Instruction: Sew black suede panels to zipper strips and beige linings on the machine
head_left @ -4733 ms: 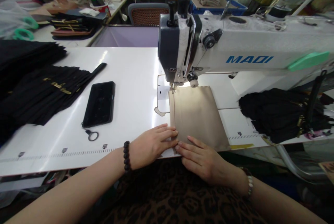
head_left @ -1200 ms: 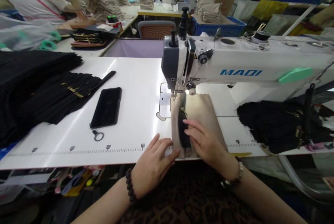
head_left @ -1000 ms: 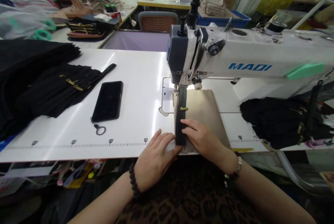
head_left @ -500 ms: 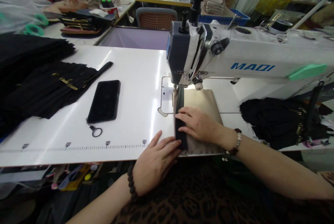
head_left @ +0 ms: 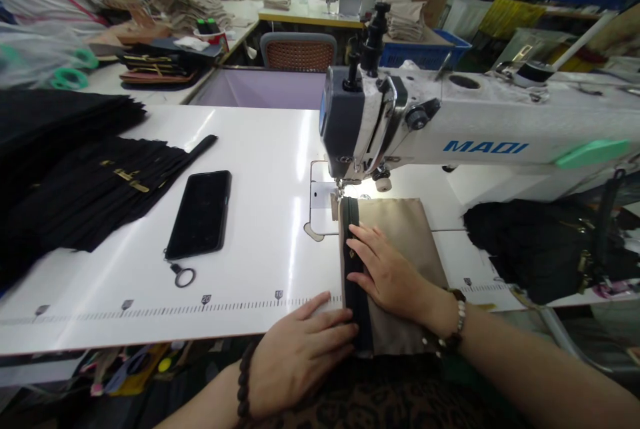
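Observation:
A beige fabric panel [head_left: 407, 236] with a black zipper strip [head_left: 356, 296] along its left side lies under the sewing machine's [head_left: 345, 126] head. Its far end is just by the needle and presser foot [head_left: 340, 189]; its near end reaches past the table's front edge. My right hand [head_left: 387, 272] rests on the panel, fingers spread and laid over the zipper, near a small gold-coloured zipper pull [head_left: 352, 253]. Lower down, my left hand [head_left: 305, 352] lies with fingers outstretched, their tips touching the strip's left edge, thumb apart.
Left on the white table lie a black phone [head_left: 200, 212] with a ring strap and a pile of black zippered pieces [head_left: 95, 182]. More black pieces [head_left: 540, 242] lie at the right. A chair [head_left: 299, 51] stands beyond the table.
The panel has slid towards me and slightly right, away from the needle, with both hands moving along. The view has tilted up a little.

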